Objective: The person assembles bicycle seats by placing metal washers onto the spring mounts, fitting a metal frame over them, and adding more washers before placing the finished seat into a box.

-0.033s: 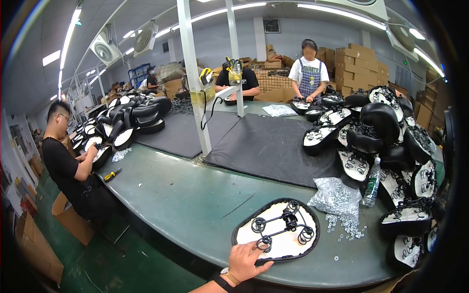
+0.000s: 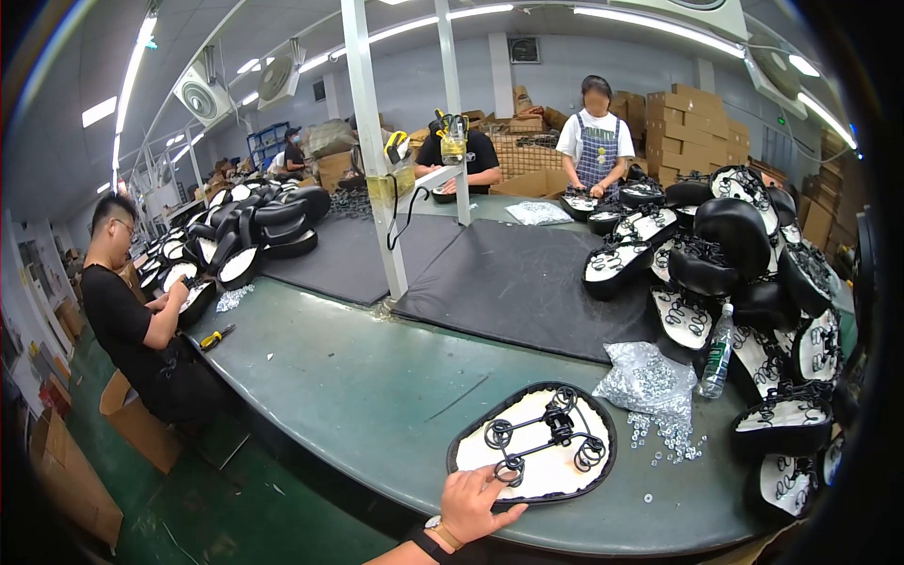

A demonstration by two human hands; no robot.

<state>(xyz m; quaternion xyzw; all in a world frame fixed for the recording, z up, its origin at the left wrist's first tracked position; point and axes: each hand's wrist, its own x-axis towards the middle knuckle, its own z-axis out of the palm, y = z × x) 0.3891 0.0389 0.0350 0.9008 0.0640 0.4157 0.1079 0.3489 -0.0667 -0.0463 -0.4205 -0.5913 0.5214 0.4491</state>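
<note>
A bicycle saddle point(image 2: 544, 428) lies upside down near the front edge of the green table, its white underside and black rim facing up. Black coil springs point(image 2: 509, 470) and a black wire frame with a central clamp point(image 2: 559, 428) sit on that underside. My left hand point(image 2: 476, 506), with a watch and dark band at the wrist, grips the saddle's near-left rim. Its fingers reach over beside the nearest coil, while the thumb lies along the near edge. My right hand is out of view. Beyond the saddle's right side, loose metal nuts point(image 2: 664, 438) spill from a clear plastic bag point(image 2: 646, 379).
A plastic bottle point(image 2: 718, 353) stands beside piled saddles point(image 2: 744, 245) on the right. Black mats point(image 2: 513, 278) cover the table behind a white metal post point(image 2: 374, 160). A yellow-handled screwdriver point(image 2: 217, 337) lies at left, near a co-worker point(image 2: 127, 301). Other people work across the table.
</note>
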